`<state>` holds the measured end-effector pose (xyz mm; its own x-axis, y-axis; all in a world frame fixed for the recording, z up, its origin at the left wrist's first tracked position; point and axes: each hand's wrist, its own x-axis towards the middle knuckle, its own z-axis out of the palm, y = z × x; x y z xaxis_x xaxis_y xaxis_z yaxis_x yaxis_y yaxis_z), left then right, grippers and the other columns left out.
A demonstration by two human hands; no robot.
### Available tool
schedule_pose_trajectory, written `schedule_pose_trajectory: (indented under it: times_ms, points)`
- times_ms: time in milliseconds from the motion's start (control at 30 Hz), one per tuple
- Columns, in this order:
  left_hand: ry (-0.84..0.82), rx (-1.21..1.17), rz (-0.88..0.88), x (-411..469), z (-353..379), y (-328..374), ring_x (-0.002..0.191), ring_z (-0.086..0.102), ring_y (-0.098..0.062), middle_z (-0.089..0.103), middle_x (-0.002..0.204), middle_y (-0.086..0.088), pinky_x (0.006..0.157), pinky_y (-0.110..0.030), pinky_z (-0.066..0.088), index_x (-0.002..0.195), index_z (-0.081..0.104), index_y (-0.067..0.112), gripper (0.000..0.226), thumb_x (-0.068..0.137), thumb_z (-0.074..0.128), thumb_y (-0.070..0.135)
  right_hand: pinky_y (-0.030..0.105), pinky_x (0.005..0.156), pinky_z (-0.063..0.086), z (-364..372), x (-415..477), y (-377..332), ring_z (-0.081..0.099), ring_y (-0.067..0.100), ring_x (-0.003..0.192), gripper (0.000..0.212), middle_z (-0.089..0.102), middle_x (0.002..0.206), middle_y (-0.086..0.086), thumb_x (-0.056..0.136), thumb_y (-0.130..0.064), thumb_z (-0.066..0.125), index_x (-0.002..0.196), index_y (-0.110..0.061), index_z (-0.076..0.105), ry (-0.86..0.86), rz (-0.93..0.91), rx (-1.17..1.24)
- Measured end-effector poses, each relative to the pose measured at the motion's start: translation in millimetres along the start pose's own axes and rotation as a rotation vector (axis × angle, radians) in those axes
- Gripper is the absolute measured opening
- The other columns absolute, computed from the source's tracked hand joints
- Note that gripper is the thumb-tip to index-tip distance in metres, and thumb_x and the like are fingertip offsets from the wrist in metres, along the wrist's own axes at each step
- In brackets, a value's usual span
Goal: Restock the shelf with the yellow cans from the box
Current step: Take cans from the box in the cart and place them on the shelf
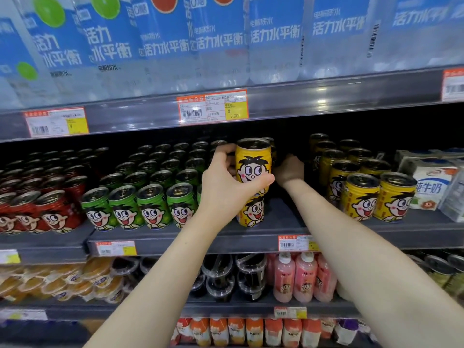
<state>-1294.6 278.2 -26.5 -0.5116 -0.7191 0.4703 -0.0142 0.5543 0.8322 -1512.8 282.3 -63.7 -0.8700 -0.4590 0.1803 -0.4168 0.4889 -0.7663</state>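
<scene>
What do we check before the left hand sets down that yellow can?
1. Grip: left hand grips the held can, thumb across its front: ok.
2. Held can upright: ok.
3. Held can resting on the lower yellow can: cannot tell, the hand hides the joint.
4. Bare shelf free between that can and the yellow rows: ok.
5. Gap clear of the right hand: not ok, it reaches in there.
6. What the right hand holds: cannot tell, too dark.
</scene>
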Motion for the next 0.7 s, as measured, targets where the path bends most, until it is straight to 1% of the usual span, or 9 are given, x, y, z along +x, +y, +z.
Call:
schedule_pose_trajectory:
  times_ms: [100,167,233,300,367,467,567,633,700]
  points:
    - [-0.03,0.033,-0.002,-5.3,7.2,8.4,0.094,0.065,0.009,0.068,0.104,0.023,0.087,-0.023,0.057,0.123,0.049,0.037,0.078,0.062,0.098,0.037,0.029,0.088,0.049,-29.0,-19.7,-10.4,0.066,0.03,0.113,0.026,0.072,0.116,0.013,0.088,-0.026,0.068,0.109,-0.013,0.074,0.014,-0.022,0.159]
    - [-0.033,0.043,-0.006,-8.9,13.2,13.4,0.094,0.065,0.009,0.067,0.105,0.024,0.085,-0.018,0.055,0.126,0.05,0.034,0.08,0.062,0.097,0.038,0.038,0.089,0.057,-56.0,-42.7,-13.8,0.071,0.028,0.1,0.02,0.076,0.102,0.009,0.082,-0.036,0.071,0.093,-0.021,0.074,-0.051,-0.035,0.492]
    - [-0.028,0.053,-0.024,-12.8,19.8,19.4,0.094,0.064,0.009,0.066,0.104,0.023,0.082,-0.014,0.053,0.128,0.051,0.032,0.081,0.062,0.097,0.04,0.038,0.082,0.061,-88.2,-73.3,-15.3,0.073,0.02,0.094,0.024,0.077,0.098,0.004,0.089,-0.044,0.069,0.098,-0.022,0.071,-0.206,-0.082,0.723]
    - [-0.026,0.055,-0.037,-18.0,26.3,25.9,0.093,0.062,0.014,0.065,0.103,0.024,0.078,-0.009,0.051,0.125,0.049,0.035,0.078,0.063,0.095,0.04,0.028,0.08,0.06,-114.8,-101.2,-20.4,0.073,0.012,0.096,0.024,0.076,0.103,0.0,0.092,-0.041,0.067,0.108,-0.023,0.067,-0.433,-0.188,0.709]
    - [-0.039,0.063,-0.043,-24.5,32.3,32.4,0.092,0.06,0.019,0.063,0.102,0.025,0.074,-0.006,0.049,0.124,0.046,0.037,0.074,0.067,0.093,0.036,0.022,0.08,0.059,-127.0,-117.0,-24.1,0.072,0.006,0.096,0.032,0.075,0.105,-0.004,0.085,-0.034,0.077,0.114,-0.026,0.065,-0.514,-0.291,0.55]
    - [-0.071,0.132,-0.028,-30.6,36.5,39.5,0.096,0.065,0.009,0.067,0.11,0.018,0.082,-0.017,0.054,0.133,0.047,0.032,0.075,0.071,0.088,0.038,0.021,0.078,0.059,-128.6,-120.7,-23.0,0.072,0.004,0.092,0.05,0.075,0.102,-0.006,0.073,-0.027,0.088,0.117,-0.025,0.065,-0.435,-0.282,0.513]
    - [-0.125,0.341,0.064,-29.8,31.2,46.4,0.12,0.062,-0.015,0.062,0.136,0.005,0.099,-0.039,0.054,0.147,0.042,0.027,0.091,0.071,0.084,0.052,0.021,0.077,0.059,-130.7,-118.5,-18.2,0.072,0.005,0.092,0.048,0.075,0.102,-0.005,0.074,-0.025,0.088,0.117,-0.024,0.066,-0.439,-0.257,0.551]
    - [-0.147,0.517,0.158,-29.5,22.4,50.8,0.13,0.055,-0.02,0.055,0.145,-0.001,0.107,-0.041,0.049,0.152,0.039,0.019,0.094,0.075,0.083,0.052,0.023,0.077,0.059,-125.7,-113.3,-12.2,0.071,0.005,0.092,0.046,0.074,0.101,-0.005,0.073,-0.025,0.088,0.113,-0.026,0.066,-0.414,-0.261,0.523]
    - [-0.141,0.633,0.224,-31.4,12.7,52.5,0.13,0.054,-0.023,0.055,0.144,-0.004,0.108,-0.038,0.047,0.151,0.042,0.014,0.085,0.082,0.079,0.046,0.024,0.078,0.058,-113.5,-105.5,-3.5,0.071,0.007,0.092,0.046,0.074,0.101,-0.005,0.072,-0.026,0.088,0.113,-0.024,0.067,-0.376,-0.258,0.468]
